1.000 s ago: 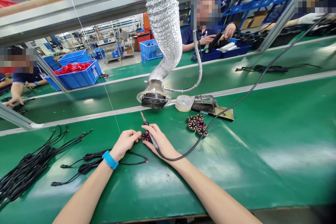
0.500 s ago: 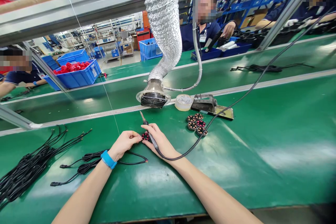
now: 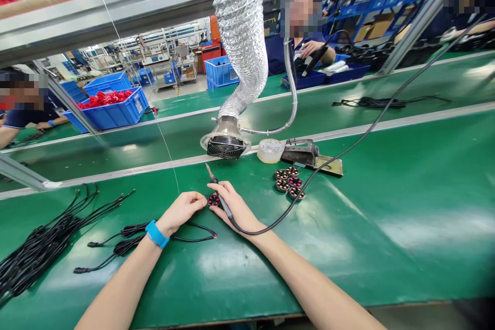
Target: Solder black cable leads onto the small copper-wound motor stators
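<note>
My right hand (image 3: 240, 212) is closed round a soldering iron (image 3: 225, 206), its bare tip pointing up and away from me. The same hand's fingertips hold a small round motor stator (image 3: 213, 200) with red and black windings. Just left of the stator, my left hand (image 3: 182, 212) is pinched closed; anything between its fingertips is too small to make out. The iron's black cord (image 3: 286, 212) runs over my right wrist and up to the right. Several similar stators (image 3: 282, 185) sit in a cluster to the right. Two coiled cables (image 3: 129, 246) lie by my left forearm.
A fume duct (image 3: 240, 36) hangs over the bench (image 3: 386, 227), its black fan (image 3: 225, 146) beyond my hands. A roll of tape (image 3: 270, 150) stands beside the iron's stand (image 3: 301, 153). Black cables (image 3: 38, 252) lie at left. Co-workers sit across the bench.
My left hand has drawn slightly left, away from the stator. My right hand, the iron and the stator are almost unmoved. A co-worker opposite has shifted their hands.
</note>
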